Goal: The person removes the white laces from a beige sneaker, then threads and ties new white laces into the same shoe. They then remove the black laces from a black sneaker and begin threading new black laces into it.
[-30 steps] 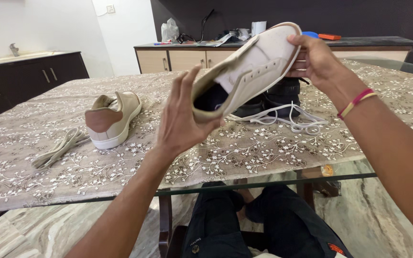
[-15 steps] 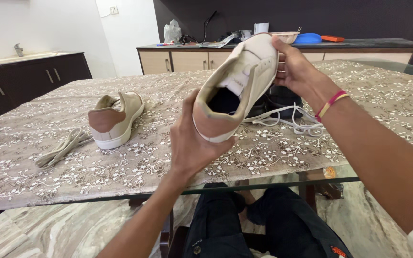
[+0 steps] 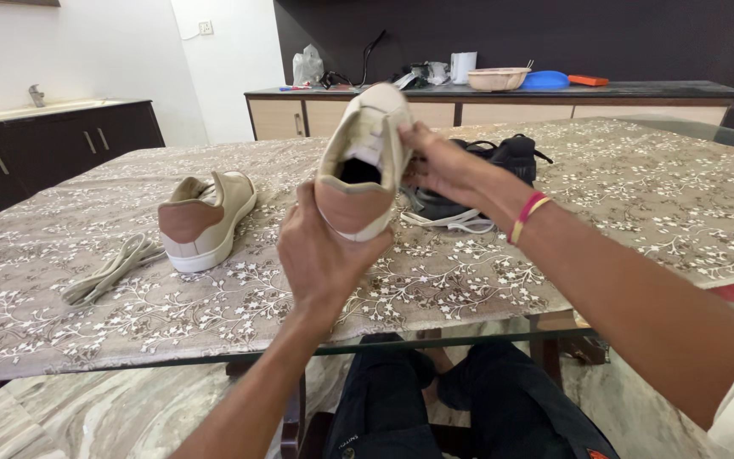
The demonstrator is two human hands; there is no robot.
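In the head view, a beige sneaker [image 3: 363, 161] is held above the near half of the cloth-covered table [image 3: 639, 195], its tan heel turned toward the person and its toe pointed away, so that its long axis runs almost straight out from the body and tilts upward toward the toe. The heel end is cupped from below by the left hand [image 3: 323, 255], whose fingers are closed around the sole and heel. The upper near the lace area is gripped from the side by the right hand [image 3: 439, 166], its fingers closed on the shoe's right edge. The heel is thus nearer the left hand and the toe nearer the right. To the left of the held sneaker, a matching second sneaker [image 3: 204, 217] rests on the table, with loose beige laces [image 3: 112, 268] farther left. Just behind the held sneaker, partly hidden by the right hand, dark shoes [image 3: 503, 157] and white laces [image 3: 456, 223] lie on the cloth.
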